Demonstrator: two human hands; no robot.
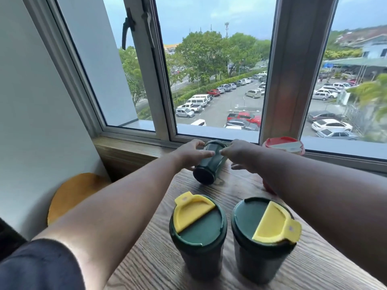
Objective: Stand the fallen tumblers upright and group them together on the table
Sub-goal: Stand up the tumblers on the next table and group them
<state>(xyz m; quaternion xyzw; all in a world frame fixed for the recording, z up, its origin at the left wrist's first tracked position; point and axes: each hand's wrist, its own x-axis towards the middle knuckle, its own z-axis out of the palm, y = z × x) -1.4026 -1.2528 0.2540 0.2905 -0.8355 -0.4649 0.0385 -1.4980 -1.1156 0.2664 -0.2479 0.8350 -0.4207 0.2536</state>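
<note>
A dark green tumbler (209,166) lies on its side at the far end of the wooden table (159,266), its base facing me. My left hand (189,152) grips its left side and my right hand (240,153) its right side, fingertips meeting over the top. Two green tumblers with yellow flip lids stand upright close to me, one on the left (198,229) and one on the right (265,233). A red tumbler with a pale lid (284,145) stands at the far right, mostly hidden behind my right forearm.
The window sill (129,147) and window frame run just behind the fallen tumbler. A round yellow stool (69,195) stands below the table's left edge. The wall closes the left side.
</note>
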